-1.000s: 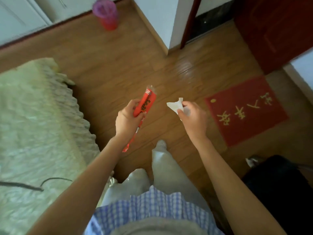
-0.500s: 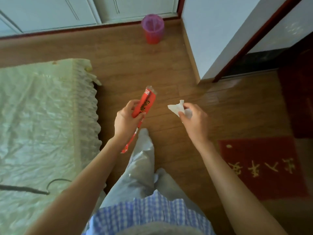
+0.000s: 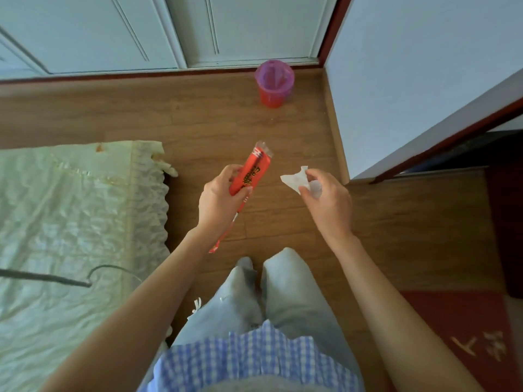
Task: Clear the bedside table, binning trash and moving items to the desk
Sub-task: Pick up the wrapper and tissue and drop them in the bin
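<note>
My left hand (image 3: 218, 202) grips a long red snack wrapper (image 3: 252, 172) with a clear crimped top; its thin red tail hangs below my wrist. My right hand (image 3: 328, 200) pinches a crumpled white tissue (image 3: 295, 180) between thumb and fingers. Both hands are held out over the wooden floor. Ahead, by the wall corner, stands a small red bin with a purple liner (image 3: 274, 82), about a step beyond the wrapper's tip. The bedside table and desk are out of view.
A bed with a pale green quilt (image 3: 70, 222) fills the left, a dark cable (image 3: 56, 280) lying on it. White cabinet doors (image 3: 169, 32) line the far wall. A white wall corner (image 3: 396, 94) juts in at right. A red doormat (image 3: 467, 335) lies at lower right.
The view has swung left and forward: the bin now sits centred and closer, the doormat has slid to the lower right. Both hands keep the same hold on wrapper and tissue.
</note>
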`<state>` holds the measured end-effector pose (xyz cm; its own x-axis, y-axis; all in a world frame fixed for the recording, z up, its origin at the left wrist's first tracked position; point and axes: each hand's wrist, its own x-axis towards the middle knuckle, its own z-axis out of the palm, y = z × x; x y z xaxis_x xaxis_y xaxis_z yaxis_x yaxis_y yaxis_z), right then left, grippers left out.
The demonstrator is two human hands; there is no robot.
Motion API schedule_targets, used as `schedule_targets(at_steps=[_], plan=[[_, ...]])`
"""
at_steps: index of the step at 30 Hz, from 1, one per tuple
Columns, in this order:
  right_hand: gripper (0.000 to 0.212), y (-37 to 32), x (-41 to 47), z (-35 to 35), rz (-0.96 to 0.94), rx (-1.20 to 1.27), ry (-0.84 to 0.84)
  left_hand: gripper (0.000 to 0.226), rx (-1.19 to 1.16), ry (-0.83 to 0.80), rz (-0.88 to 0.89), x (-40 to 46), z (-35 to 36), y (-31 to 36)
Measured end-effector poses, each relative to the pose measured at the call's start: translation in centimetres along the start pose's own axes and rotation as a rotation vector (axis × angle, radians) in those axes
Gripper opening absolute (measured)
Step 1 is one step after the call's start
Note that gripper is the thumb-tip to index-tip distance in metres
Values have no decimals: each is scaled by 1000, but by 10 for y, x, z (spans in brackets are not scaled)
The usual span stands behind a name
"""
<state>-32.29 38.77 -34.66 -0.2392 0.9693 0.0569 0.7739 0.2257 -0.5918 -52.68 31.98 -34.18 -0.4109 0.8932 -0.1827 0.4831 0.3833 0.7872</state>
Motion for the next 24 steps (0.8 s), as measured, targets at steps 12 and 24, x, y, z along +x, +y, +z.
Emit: schedule_targets(at_steps=[12, 24], plan=[[37, 46, 206, -2, -61, -2, -91, 42, -21, 25, -80, 189, 47, 74], [39, 74, 387, -5, -62, -31, -174, 45, -54, 60, -148, 343, 72, 115]])
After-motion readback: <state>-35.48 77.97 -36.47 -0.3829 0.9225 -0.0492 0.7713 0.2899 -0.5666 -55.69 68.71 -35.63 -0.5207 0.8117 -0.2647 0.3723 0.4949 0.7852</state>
